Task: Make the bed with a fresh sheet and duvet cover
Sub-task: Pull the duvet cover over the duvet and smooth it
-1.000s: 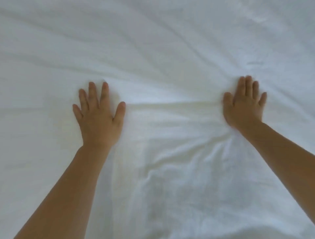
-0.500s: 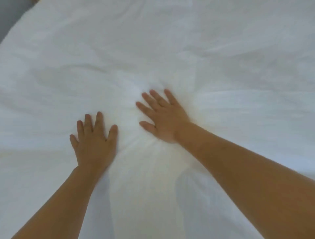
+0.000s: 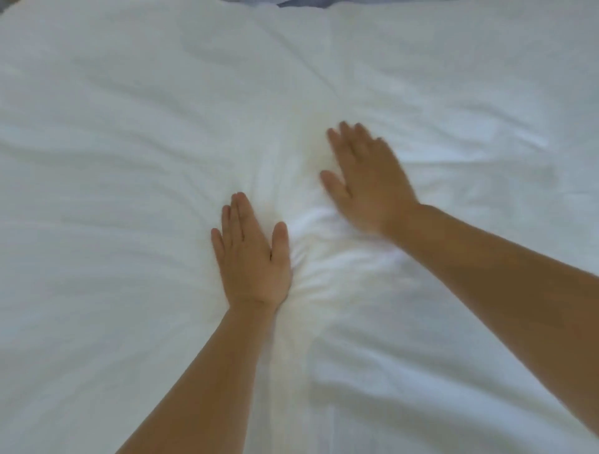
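Observation:
White bedding point(image 3: 129, 162) fills almost the whole head view, soft and creased, with wrinkles bunching toward the middle. My left hand point(image 3: 251, 256) lies flat on it, palm down, fingers straight and together. My right hand point(image 3: 366, 181) is a little farther up and to the right, palm down with straight fingers, blurred by motion. A tight cluster of folds sits between the two hands. I cannot tell whether the cloth is the sheet or the duvet cover.
A thin strip of grey-blue point(image 3: 291, 2) shows past the far edge of the bedding at the top of the view. A straight seam or crease point(image 3: 329, 58) runs down the fabric from the top toward my right hand.
Both hands have come together from a wide spread to the middle of the bedding. My right hand crossed leftward, then slid farther up. The view has tilted toward the far edge.

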Action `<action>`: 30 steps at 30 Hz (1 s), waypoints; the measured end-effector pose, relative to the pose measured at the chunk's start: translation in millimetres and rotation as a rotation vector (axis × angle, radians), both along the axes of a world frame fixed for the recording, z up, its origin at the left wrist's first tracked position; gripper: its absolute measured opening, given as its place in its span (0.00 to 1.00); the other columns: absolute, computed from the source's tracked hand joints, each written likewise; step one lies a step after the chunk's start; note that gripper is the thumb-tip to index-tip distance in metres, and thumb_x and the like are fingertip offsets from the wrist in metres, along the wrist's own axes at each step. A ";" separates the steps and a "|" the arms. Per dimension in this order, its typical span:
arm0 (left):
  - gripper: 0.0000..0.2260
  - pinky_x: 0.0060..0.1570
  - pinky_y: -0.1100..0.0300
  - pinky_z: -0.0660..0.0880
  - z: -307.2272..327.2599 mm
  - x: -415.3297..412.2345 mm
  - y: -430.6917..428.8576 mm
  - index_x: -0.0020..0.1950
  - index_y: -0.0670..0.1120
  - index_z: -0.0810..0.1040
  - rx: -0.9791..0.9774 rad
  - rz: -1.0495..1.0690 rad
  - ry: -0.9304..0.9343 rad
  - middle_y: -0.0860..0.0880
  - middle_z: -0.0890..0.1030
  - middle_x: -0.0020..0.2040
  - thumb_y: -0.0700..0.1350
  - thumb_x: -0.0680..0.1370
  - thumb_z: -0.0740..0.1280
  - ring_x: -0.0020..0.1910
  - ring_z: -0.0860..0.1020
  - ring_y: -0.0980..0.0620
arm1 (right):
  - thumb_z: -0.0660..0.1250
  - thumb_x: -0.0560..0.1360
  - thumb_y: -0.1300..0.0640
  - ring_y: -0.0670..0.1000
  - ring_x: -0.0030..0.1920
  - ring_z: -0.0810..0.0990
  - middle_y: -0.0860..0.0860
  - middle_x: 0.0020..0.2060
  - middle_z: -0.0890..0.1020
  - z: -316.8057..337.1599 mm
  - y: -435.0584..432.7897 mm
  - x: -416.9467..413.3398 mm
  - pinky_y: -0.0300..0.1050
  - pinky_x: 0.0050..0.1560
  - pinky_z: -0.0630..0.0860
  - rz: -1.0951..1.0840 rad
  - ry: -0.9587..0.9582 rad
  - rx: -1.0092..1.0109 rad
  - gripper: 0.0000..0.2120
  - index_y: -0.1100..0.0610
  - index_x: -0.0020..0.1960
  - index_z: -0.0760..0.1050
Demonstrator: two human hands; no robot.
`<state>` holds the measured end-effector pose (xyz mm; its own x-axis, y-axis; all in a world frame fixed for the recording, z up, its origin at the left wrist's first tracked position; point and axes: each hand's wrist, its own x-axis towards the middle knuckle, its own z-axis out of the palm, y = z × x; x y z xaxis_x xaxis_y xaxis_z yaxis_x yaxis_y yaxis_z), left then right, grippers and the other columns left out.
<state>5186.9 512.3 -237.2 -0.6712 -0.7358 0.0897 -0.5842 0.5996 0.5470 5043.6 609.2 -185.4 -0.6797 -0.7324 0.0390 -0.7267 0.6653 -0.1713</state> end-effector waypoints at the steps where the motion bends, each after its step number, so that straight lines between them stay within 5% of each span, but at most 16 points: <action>1: 0.33 0.74 0.58 0.42 -0.5 7.1 -2.1 0.78 0.43 0.48 0.074 0.085 0.191 0.49 0.52 0.78 0.56 0.76 0.48 0.76 0.49 0.55 | 0.46 0.82 0.47 0.52 0.77 0.42 0.52 0.78 0.45 1.0 -34.5 26.2 0.47 0.73 0.39 0.184 -0.034 -0.051 0.28 0.54 0.78 0.43; 4: 0.30 0.75 0.53 0.50 8.4 30.6 -49.8 0.77 0.44 0.52 0.146 0.324 0.522 0.54 0.56 0.74 0.43 0.74 0.53 0.73 0.52 0.59 | 0.45 0.83 0.49 0.50 0.77 0.42 0.50 0.78 0.46 -10.8 -119.1 83.7 0.48 0.73 0.37 0.434 -0.128 -0.046 0.25 0.52 0.78 0.45; 7: 0.28 0.75 0.52 0.44 15.5 46.6 -128.4 0.78 0.45 0.52 -0.074 0.368 0.103 0.47 0.54 0.78 0.38 0.78 0.55 0.77 0.49 0.50 | 0.43 0.83 0.46 0.50 0.77 0.41 0.49 0.78 0.45 -37.5 -157.2 94.0 0.53 0.73 0.35 0.497 -0.064 0.003 0.25 0.49 0.78 0.45; 11: 0.24 0.73 0.47 0.42 -10.4 35.4 -159.3 0.78 0.52 0.51 -0.195 0.256 -0.280 0.48 0.50 0.79 0.53 0.82 0.48 0.77 0.46 0.47 | 0.43 0.81 0.41 0.50 0.77 0.40 0.49 0.78 0.44 -58.0 -189.5 66.6 0.55 0.73 0.35 0.498 0.072 0.094 0.28 0.47 0.78 0.43; 17: 0.28 0.73 0.45 0.40 -19.5 35.5 -164.7 0.78 0.56 0.49 -0.229 0.197 -0.334 0.50 0.48 0.79 0.63 0.79 0.44 0.77 0.44 0.47 | 0.43 0.80 0.38 0.52 0.77 0.42 0.50 0.78 0.45 -56.2 -165.1 -56.6 0.51 0.74 0.38 0.104 0.077 0.087 0.30 0.48 0.78 0.44; 21: 0.35 0.72 0.46 0.39 -11.1 24.6 -151.0 0.77 0.58 0.49 -0.273 -0.068 -0.350 0.53 0.48 0.79 0.68 0.72 0.38 0.77 0.44 0.48 | 0.43 0.79 0.39 0.55 0.77 0.46 0.54 0.77 0.50 -60.3 -129.8 -86.2 0.55 0.75 0.43 -0.208 0.070 0.068 0.31 0.54 0.78 0.48; 26: 0.42 0.72 0.45 0.35 -7.7 -14.1 -106.1 0.76 0.63 0.44 -0.195 -0.227 -0.413 0.53 0.41 0.78 0.75 0.63 0.34 0.76 0.37 0.45 | 0.44 0.80 0.40 0.54 0.77 0.48 0.54 0.77 0.51 -61.7 -124.9 -87.4 0.52 0.75 0.44 -0.192 0.042 0.011 0.31 0.55 0.78 0.48; 30: 0.44 0.73 0.43 0.38 -6.2 -21.2 -108.0 0.75 0.64 0.45 -0.236 -0.246 -0.447 0.53 0.42 0.78 0.77 0.60 0.34 0.76 0.38 0.44 | 0.42 0.79 0.37 0.53 0.77 0.46 0.52 0.78 0.49 -53.8 -86.1 -109.1 0.51 0.75 0.43 -0.131 0.068 0.153 0.32 0.53 0.78 0.46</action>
<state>5165.7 404.3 -243.4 -0.8311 -0.5471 -0.0994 -0.5557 0.8237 0.1124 4934.5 523.1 -239.2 -0.7694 -0.6385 -0.0166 -0.6384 0.7696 -0.0144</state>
